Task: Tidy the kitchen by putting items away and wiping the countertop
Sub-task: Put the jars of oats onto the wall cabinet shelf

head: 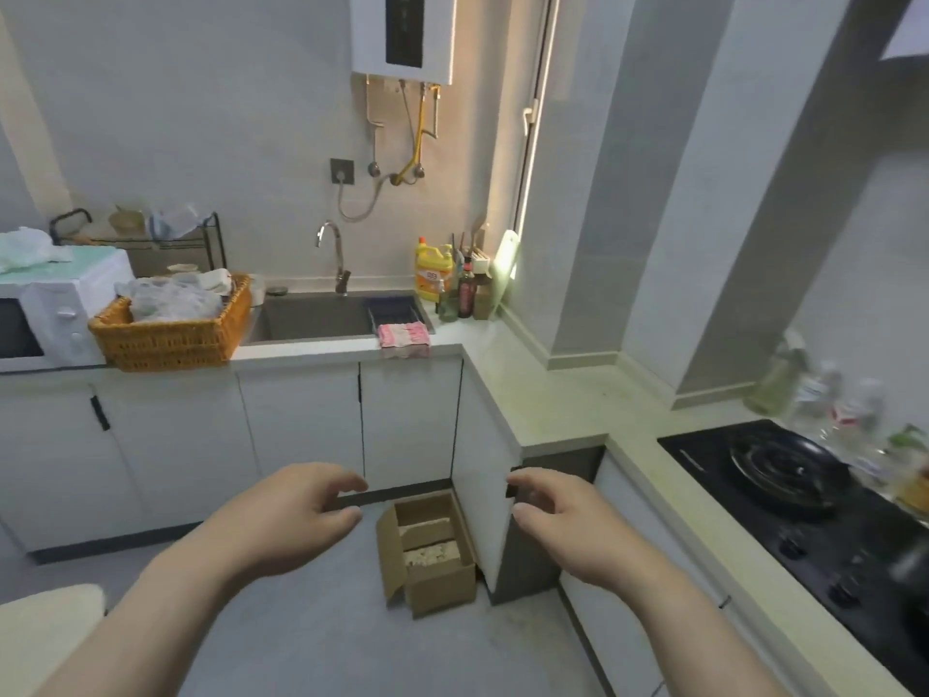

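You are reaching both arms out low in front of the corner cupboards, and the coming move is turning on the tall white cabinet door (482,475), which is standing ajar with its long free edge running upright and swung out toward you. That edge, with its small black handle (513,490), is lying right at the fingertips of your right hand (558,515), so this hand is by far the nearer. Its fingers are curling above the handle with the thumb spread below, but I cannot tell whether they are gripping it or only hovering. Your left hand (296,510) is hanging well apart to the left, fingers loosely bent, holding nothing. Just beside the door's foot, an open brown cardboard box (432,586) is sitting on the floor; its pale contents are hard to make out. The pink striped cloth (403,336) for wiping is lying up ahead on the front edge of the pale worktop (543,404), beside the grey sink (311,319). The door is hiding the cupboard's inside, and the clear bottles (824,399) at the right are blurring past recognition.
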A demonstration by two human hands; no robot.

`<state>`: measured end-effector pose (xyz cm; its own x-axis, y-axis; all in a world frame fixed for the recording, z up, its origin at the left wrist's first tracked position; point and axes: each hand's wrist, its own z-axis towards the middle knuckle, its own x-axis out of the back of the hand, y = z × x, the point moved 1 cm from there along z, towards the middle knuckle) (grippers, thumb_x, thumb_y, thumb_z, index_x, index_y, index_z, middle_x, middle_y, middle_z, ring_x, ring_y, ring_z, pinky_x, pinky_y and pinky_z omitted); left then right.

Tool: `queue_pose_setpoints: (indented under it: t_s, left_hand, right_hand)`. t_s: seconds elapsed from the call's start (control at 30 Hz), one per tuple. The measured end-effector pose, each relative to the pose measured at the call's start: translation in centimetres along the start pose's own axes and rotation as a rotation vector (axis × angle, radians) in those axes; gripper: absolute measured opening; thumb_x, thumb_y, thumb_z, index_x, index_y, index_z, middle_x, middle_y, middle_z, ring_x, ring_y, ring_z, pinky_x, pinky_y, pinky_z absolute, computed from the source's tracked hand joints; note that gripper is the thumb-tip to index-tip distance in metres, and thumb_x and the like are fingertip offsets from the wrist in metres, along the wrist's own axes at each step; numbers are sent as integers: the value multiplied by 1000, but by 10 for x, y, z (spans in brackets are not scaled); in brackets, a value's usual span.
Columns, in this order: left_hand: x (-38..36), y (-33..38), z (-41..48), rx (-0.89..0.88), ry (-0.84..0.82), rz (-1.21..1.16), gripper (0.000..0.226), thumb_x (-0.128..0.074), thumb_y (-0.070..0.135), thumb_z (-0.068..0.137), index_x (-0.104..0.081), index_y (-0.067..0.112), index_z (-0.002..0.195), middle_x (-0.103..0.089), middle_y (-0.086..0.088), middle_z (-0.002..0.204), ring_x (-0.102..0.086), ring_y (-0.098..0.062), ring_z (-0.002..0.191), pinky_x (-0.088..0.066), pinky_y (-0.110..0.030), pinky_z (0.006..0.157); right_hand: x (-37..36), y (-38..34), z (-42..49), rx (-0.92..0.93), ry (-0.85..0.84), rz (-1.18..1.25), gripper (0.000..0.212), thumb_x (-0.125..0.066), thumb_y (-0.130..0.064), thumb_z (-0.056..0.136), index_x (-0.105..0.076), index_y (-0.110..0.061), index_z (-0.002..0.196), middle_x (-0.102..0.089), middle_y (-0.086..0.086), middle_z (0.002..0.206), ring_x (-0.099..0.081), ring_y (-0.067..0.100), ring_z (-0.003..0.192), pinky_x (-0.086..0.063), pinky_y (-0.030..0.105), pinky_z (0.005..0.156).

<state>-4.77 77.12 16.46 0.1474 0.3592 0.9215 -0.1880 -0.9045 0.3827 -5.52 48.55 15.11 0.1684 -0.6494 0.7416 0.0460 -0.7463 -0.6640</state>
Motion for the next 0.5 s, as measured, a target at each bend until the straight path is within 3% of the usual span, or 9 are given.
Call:
queue_pose_setpoints:
  t_s: [0.23, 0.5]
  left_hand:
    - [-50, 91, 56, -259, -144, -26, 36, -51, 39, 95, -56, 34, 131, -56, 19, 132, -53, 0, 118, -45, -27, 101]
    - [-117, 223, 64, -504, -290, 54, 35, -49, 39, 96, -54, 37, 131, -54, 20, 134, -55, 0, 112, -44, -19, 94]
  right_hand:
    - [47, 85, -75, -275, 204, 102, 39, -51, -29, 100, -51, -38, 138, -50, -13, 144, -44, 7, 134, -40, 32, 109]
    - [88, 175, -173, -510, 352, 99, 38, -52, -29, 98, -53, -37, 136, -48, -21, 125, -47, 5, 127, -37, 26, 106]
